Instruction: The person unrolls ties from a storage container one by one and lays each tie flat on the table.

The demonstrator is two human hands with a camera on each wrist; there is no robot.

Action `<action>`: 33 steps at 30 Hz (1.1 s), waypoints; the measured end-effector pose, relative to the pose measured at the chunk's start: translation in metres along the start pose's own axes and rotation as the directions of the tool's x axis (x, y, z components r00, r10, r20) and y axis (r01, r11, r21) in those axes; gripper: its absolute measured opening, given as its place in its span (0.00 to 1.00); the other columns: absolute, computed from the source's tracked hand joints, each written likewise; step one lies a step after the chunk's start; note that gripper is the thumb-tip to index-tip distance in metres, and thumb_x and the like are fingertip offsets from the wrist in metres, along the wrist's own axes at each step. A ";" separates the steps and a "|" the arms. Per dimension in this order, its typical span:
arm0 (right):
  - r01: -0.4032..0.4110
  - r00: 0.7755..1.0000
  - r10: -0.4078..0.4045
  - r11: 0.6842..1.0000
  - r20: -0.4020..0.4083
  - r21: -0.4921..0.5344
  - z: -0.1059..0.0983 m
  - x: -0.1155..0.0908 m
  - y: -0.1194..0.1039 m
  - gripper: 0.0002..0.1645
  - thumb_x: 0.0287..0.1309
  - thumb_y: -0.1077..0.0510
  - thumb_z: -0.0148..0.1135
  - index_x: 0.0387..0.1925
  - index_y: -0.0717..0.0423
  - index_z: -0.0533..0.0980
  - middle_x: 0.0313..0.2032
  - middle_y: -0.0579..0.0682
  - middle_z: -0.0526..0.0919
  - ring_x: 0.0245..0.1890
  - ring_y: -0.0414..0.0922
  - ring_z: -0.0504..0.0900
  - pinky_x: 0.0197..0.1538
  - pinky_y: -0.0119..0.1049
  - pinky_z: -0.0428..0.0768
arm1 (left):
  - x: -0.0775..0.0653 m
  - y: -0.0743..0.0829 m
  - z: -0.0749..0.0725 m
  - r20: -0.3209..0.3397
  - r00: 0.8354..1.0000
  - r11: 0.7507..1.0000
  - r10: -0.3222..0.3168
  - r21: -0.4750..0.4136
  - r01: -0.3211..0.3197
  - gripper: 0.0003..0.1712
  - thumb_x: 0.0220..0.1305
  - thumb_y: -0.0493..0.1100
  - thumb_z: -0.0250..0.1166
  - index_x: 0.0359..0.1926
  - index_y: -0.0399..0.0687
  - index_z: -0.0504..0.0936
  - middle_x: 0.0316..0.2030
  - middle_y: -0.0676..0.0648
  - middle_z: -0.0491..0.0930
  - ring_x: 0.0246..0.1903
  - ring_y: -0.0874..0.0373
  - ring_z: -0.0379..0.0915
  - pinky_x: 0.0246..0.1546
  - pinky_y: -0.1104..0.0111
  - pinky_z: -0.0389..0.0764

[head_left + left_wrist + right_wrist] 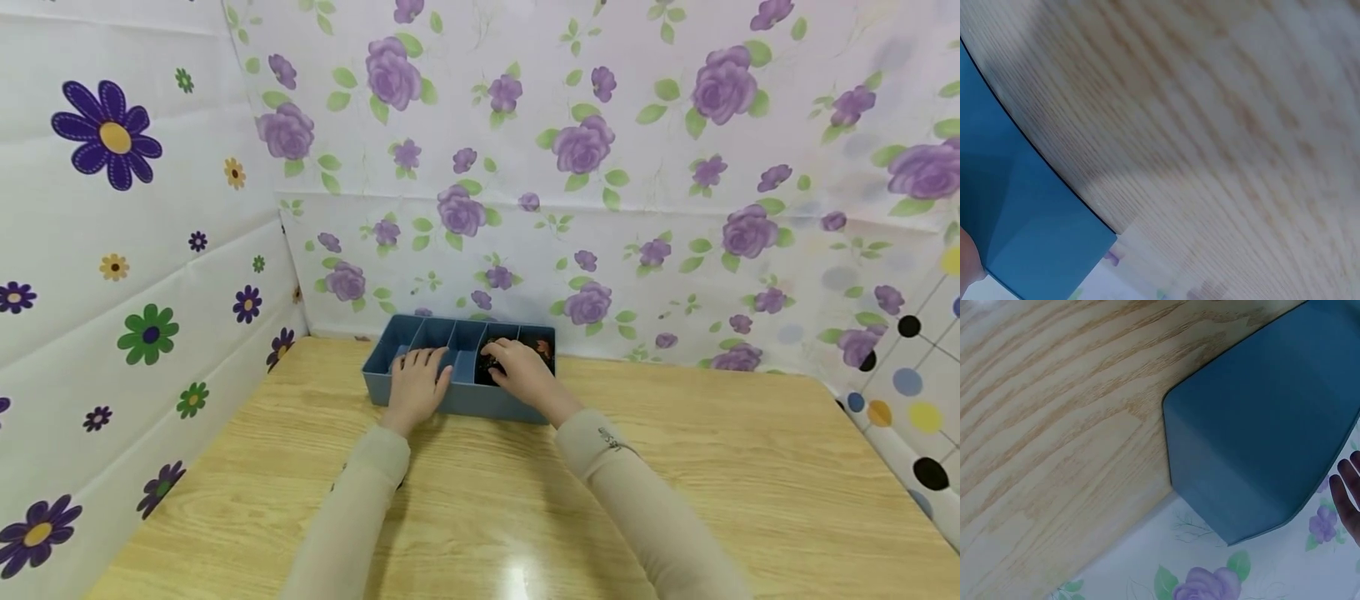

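Note:
A blue-grey divided box stands on the table against the back wall. My left hand reaches over its front wall at the left compartments, fingers extended and loosely bent; no held thing shows there. Over the dark-filled compartment toward the right end is my right hand, its fingers slightly bent and spread. In the right wrist view, fingers appear beyond the box rim with nothing visible between them. Dark contents lie below that hand, too small to identify. A red-orange piece shows in the rightmost compartment.
The wood-grain table extends in front of the box and to both sides. A floral-covered wall rises right behind the box. Another covered wall borders the table on the left, and a dotted covering on the right.

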State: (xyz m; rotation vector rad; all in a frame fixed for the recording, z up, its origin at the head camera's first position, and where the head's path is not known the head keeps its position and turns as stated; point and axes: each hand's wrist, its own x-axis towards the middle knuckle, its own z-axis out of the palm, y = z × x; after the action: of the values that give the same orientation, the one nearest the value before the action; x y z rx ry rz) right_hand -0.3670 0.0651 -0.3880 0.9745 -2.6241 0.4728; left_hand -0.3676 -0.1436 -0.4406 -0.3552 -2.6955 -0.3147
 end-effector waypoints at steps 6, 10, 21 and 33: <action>-0.037 0.999 0.036 0.999 0.019 0.020 0.009 0.006 0.005 0.20 0.59 0.62 0.62 0.54 0.59 0.75 0.50 0.56 0.80 0.47 0.52 0.80 0.46 0.42 0.80 | 0.001 -0.003 0.000 -0.010 1.000 1.000 0.010 0.009 -0.010 0.25 0.73 0.54 0.45 0.64 0.51 0.69 0.58 0.42 0.72 0.59 0.44 0.64 0.61 0.46 0.61; -0.032 0.999 0.031 0.999 0.033 0.010 0.016 0.009 0.007 0.23 0.59 0.61 0.62 0.57 0.59 0.72 0.54 0.57 0.77 0.54 0.53 0.76 0.54 0.44 0.78 | 0.001 -0.004 -0.001 -0.018 1.000 1.000 0.012 0.000 -0.012 0.24 0.73 0.54 0.46 0.64 0.51 0.69 0.58 0.42 0.72 0.59 0.45 0.64 0.62 0.46 0.61; -0.086 0.995 0.084 0.995 0.046 0.046 0.031 0.014 0.010 0.24 0.58 0.58 0.64 0.55 0.60 0.73 0.57 0.57 0.74 0.58 0.54 0.72 0.59 0.44 0.74 | -0.003 -0.001 0.001 -0.010 1.000 1.000 0.006 -0.017 -0.006 0.24 0.73 0.53 0.47 0.64 0.52 0.69 0.58 0.44 0.73 0.59 0.45 0.64 0.63 0.47 0.60; -0.180 0.970 0.193 0.979 0.146 -0.098 0.029 0.021 0.006 0.28 0.59 0.60 0.62 0.60 0.62 0.70 0.62 0.60 0.71 0.62 0.54 0.71 0.62 0.44 0.72 | -0.005 -0.001 -0.002 -0.039 0.999 1.000 0.017 -0.023 -0.018 0.24 0.72 0.53 0.48 0.63 0.50 0.70 0.56 0.43 0.74 0.57 0.45 0.66 0.63 0.47 0.60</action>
State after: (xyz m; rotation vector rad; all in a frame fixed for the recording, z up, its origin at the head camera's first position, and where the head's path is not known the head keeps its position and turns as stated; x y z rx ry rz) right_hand -0.3910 0.0456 -0.4073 0.7703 -2.8660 0.3373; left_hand -0.3629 -0.1456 -0.4408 -0.3751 -2.6518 -0.3447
